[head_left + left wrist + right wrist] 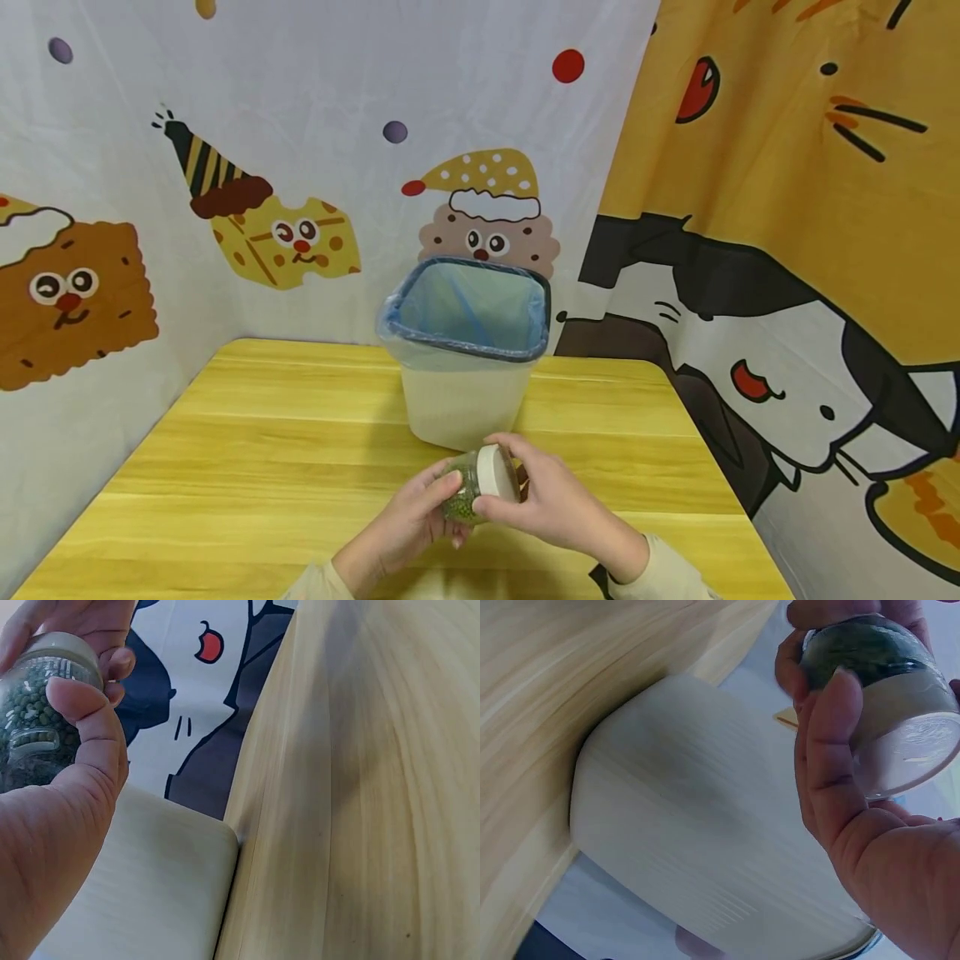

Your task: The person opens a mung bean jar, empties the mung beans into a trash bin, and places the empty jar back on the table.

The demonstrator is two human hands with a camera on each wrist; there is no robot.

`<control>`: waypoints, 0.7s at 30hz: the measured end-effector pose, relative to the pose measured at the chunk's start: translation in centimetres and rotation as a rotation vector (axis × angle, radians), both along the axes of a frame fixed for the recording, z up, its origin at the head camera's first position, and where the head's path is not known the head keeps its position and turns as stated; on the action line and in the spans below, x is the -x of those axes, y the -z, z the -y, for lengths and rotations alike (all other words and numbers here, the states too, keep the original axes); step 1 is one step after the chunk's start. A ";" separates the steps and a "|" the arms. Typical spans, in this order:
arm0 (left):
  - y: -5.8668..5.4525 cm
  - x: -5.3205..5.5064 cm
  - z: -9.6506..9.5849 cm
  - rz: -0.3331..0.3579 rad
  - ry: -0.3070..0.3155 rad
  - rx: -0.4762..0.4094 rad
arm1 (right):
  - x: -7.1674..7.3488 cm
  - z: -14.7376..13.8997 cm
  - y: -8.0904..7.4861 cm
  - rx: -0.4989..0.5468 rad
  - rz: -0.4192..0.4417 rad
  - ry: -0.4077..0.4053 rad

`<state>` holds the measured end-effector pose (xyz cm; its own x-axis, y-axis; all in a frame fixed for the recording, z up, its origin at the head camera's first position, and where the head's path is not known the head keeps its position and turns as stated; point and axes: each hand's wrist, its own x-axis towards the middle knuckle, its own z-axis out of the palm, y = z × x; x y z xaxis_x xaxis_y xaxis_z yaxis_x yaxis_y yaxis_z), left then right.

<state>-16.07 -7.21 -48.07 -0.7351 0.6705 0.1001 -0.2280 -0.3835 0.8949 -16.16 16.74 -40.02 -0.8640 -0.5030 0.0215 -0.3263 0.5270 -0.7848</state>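
Observation:
A clear jar [463, 498] of small green beans is held tilted above the near part of the table, its white lid [493, 473] toward the right. My left hand [405, 521] grips the glass body, thumb across its upper side. The fingers and thumb of my right hand [555, 504] are curled round the lid. In the left wrist view the beans [34, 697] show through the glass beside the left thumb. From the right wrist, the lid's flat top [911, 754] faces the camera, and the right thumb lies along its side.
Just beyond the hands stands a whitish waste bin [465, 400] with a dark rim and a bluish plastic liner [431, 304] folded over it. It rests on a wood-grain table [285, 433]. Cartoon-printed curtains [322, 108] hang behind and to the right.

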 end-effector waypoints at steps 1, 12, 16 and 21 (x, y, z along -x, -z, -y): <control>0.0 0.0 0.0 -0.008 0.005 -0.010 | 0.0 0.0 0.1 -0.001 -0.032 -0.007; 0.2 -0.1 0.0 0.000 0.002 -0.010 | -0.2 -0.1 0.3 0.007 -0.052 -0.036; 0.3 -0.2 0.1 0.012 -0.004 -0.009 | -0.2 -0.1 0.2 0.009 -0.040 -0.034; 0.3 -0.2 0.1 0.011 -0.003 -0.022 | -0.2 -0.1 0.2 0.015 -0.039 -0.033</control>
<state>-15.89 -7.35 -48.37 -0.7383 0.6659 0.1067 -0.2367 -0.4041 0.8836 -15.97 16.82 -40.19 -0.8451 -0.5309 0.0623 -0.3737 0.5034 -0.7790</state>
